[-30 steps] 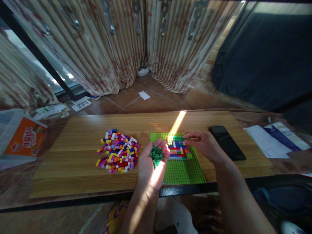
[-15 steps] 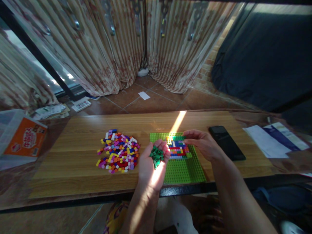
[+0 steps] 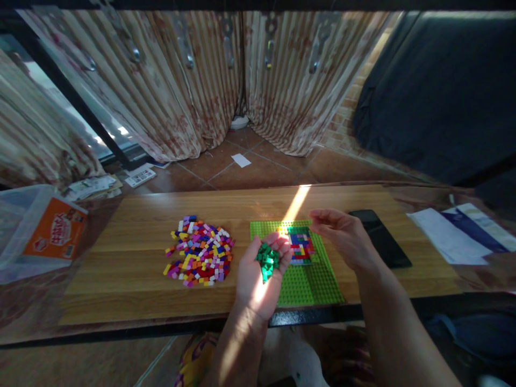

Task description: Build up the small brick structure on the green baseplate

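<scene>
Grip at right [image 3: 341,236] has drawn back from the brick mosaic [image 3: 299,239].

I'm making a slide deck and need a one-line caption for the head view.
Left hand cupping green bricks, right hand beside multicoloured bricks on a green baseplate.

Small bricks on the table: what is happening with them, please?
A person's left hand cups green bricks, palm up, near a multicoloured brick patch on a green baseplate. The right hand is by the patch's far right corner; whether it holds anything cannot be seen. Loose mixed bricks lie left on the wooden table.
</scene>
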`<state>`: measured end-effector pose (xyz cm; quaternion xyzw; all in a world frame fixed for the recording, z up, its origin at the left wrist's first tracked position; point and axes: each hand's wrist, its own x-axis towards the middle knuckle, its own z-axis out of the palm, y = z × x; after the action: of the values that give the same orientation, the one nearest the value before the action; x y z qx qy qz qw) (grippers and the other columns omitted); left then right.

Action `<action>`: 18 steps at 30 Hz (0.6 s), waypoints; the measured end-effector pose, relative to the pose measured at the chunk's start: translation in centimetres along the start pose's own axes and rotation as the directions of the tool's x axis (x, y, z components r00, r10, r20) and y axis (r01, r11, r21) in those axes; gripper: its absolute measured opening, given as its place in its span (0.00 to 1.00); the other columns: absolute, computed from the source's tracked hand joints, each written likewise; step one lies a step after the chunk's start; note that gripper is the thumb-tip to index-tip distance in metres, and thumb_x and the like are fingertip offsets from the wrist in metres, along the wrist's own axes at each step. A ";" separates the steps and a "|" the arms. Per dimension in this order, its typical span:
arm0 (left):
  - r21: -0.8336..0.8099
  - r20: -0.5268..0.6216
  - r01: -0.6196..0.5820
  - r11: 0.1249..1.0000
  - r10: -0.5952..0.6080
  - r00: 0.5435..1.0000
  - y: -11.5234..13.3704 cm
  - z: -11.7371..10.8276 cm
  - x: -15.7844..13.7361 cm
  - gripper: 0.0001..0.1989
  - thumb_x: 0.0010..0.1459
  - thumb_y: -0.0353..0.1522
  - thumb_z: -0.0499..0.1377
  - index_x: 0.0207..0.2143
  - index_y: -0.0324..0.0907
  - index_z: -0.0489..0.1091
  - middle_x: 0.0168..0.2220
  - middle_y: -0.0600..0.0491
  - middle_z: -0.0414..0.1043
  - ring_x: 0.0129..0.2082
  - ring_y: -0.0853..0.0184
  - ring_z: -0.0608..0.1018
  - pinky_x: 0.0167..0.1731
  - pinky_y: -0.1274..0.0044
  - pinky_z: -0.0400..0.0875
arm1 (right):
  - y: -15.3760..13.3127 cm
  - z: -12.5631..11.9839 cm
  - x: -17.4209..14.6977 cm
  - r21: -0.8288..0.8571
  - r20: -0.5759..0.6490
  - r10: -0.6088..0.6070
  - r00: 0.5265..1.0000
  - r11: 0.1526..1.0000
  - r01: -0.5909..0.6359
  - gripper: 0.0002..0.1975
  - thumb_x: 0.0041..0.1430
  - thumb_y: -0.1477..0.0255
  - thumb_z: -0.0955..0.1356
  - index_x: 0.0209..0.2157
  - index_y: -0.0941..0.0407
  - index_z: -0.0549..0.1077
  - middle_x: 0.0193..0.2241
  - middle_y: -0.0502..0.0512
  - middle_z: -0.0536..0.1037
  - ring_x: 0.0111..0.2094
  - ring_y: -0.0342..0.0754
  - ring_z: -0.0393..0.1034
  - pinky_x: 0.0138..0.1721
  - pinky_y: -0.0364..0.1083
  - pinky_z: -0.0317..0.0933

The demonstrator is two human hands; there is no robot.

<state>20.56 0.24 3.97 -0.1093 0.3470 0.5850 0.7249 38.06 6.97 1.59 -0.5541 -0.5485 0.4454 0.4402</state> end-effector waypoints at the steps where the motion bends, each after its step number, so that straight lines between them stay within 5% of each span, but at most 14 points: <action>1: 0.010 0.008 0.014 1.000 -0.014 1.000 -0.1 0.1 0.0 0.16 0.60 0.35 0.52 0.31 0.31 0.72 0.29 0.43 0.74 0.28 0.65 0.77 0.32 0.72 0.75 | -0.6 0.3 -0.3 -0.011 0.013 -0.045 0.999 0.999 0.045 0.12 0.45 0.68 0.73 0.35 0.53 0.76 0.34 0.53 0.78 0.35 0.46 0.72 0.38 0.49 0.67; 8: -0.023 0.028 0.044 0.999 -0.043 0.999 -0.4 0.4 -0.2 0.16 0.62 0.35 0.51 0.28 0.33 0.71 0.26 0.48 0.73 0.26 0.68 0.76 0.31 0.74 0.74 | -3.5 3.2 -2.9 -0.196 0.398 -0.259 0.880 0.913 0.357 0.10 0.57 0.65 0.66 0.40 0.49 0.77 0.46 0.52 0.73 0.47 0.50 0.68 0.47 0.50 0.66; 14: -0.006 0.049 0.056 0.998 -0.055 0.997 -0.8 0.1 0.0 0.13 0.61 0.34 0.52 0.31 0.35 0.71 0.26 0.49 0.73 0.23 0.71 0.74 0.24 0.79 0.70 | -2.9 4.0 -3.4 -0.316 0.501 -0.307 0.809 0.805 0.502 0.12 0.59 0.67 0.65 0.43 0.46 0.76 0.49 0.53 0.70 0.51 0.52 0.65 0.51 0.55 0.62; 18: -0.014 0.048 0.063 0.998 -0.062 0.997 -0.9 0.1 0.0 0.12 0.61 0.33 0.52 0.30 0.35 0.70 0.26 0.49 0.72 0.24 0.70 0.74 0.27 0.77 0.72 | -3.3 4.1 -3.2 -0.334 0.495 -0.301 0.815 0.800 0.498 0.09 0.59 0.69 0.66 0.37 0.47 0.78 0.46 0.52 0.72 0.48 0.52 0.66 0.49 0.54 0.63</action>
<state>21.40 0.04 3.85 -0.1117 0.3214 0.5670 0.7502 33.32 3.80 3.94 -0.4000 -0.8236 0.3084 0.2580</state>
